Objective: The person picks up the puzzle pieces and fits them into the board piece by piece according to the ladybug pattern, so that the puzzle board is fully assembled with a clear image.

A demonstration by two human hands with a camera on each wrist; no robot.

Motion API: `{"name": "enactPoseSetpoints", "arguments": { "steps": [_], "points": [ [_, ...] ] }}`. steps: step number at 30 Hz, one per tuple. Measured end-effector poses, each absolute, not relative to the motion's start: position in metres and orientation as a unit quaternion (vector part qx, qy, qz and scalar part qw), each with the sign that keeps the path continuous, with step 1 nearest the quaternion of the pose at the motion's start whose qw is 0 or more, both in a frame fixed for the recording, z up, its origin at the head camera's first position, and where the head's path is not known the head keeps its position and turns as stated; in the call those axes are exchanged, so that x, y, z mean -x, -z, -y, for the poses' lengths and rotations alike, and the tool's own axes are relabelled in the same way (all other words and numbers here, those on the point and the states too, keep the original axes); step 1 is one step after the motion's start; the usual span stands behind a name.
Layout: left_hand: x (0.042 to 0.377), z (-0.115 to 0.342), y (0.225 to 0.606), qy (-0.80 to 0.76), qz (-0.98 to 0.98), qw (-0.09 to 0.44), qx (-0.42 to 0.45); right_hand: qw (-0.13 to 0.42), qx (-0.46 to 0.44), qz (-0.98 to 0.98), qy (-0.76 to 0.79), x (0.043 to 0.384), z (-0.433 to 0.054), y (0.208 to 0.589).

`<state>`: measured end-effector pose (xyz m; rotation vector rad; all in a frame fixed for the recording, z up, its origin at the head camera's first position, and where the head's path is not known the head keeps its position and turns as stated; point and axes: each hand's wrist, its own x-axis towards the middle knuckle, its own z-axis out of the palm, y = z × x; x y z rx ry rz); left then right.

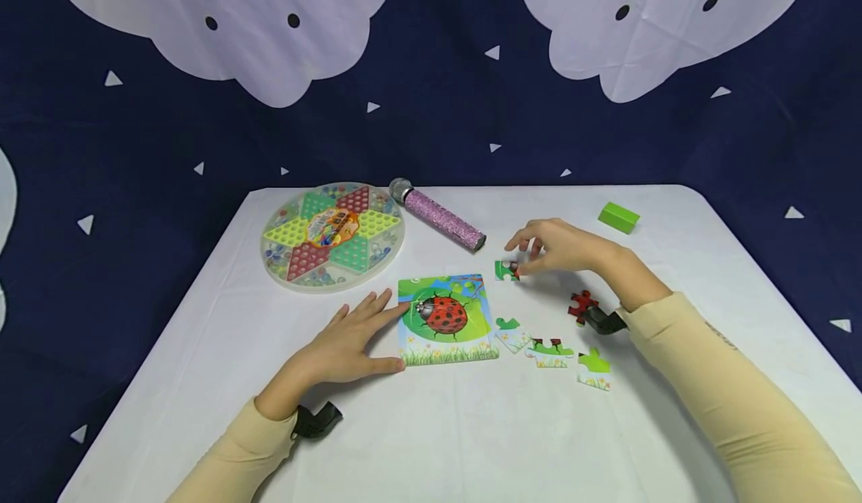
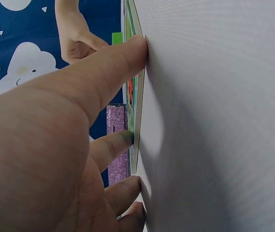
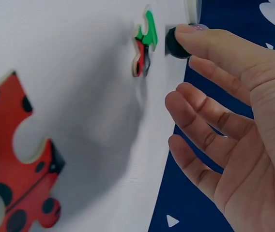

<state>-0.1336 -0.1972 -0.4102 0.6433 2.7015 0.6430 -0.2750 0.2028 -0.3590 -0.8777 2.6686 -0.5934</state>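
Soft shadows; head view brightest

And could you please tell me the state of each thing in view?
Ladybug board: picture side up
Jigsaw pieces: loose, off the board
Glitter microphone: lying on its side
Chinese checkers board: flat, face up
Green block: lying loose
Left hand: touching the ladybug board
Right hand: holding nothing

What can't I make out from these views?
Head view: red puzzle piece, lower right part behind black wrist mount.
Head view: centre print on round game board, too small.
Left wrist view: picture on ladybug puzzle, edge-on and behind left hand.
Right wrist view: microphone, mostly behind right hand; red puzzle piece, cut by left edge.
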Motion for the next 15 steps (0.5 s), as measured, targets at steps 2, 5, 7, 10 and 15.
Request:
{"name": "enactPoseSetpoints", "arguments": {
  "steps": [2,5,7,10,15],
  "points": [
    [0.134,0.198,0.411,-0.225,-0.938,0.144,-0.223,0.144,0.298,-0.922,0.203,0.275,-0.203,0.362],
    [0.133,0.198,0.412,-0.226,-0.937,0.143,-0.224,0.152,0.294,-0.922,0.2,0.276,-0.204,0.367],
    [0.133,0.198,0.412,-0.226,-0.937,0.141,-0.226,0.156,0.292,-0.922,0.2,0.276,-0.204,0.37],
    [0.133,0.198,0.411,-0.226,-0.937,0.14,-0.227,0.159,0.292,-0.921,0.202,0.276,-0.203,0.372],
    [0.134,0.197,0.41,-0.226,-0.936,0.141,-0.228,0.166,0.291,-0.919,0.209,0.276,-0.202,0.373]
  ]
}}
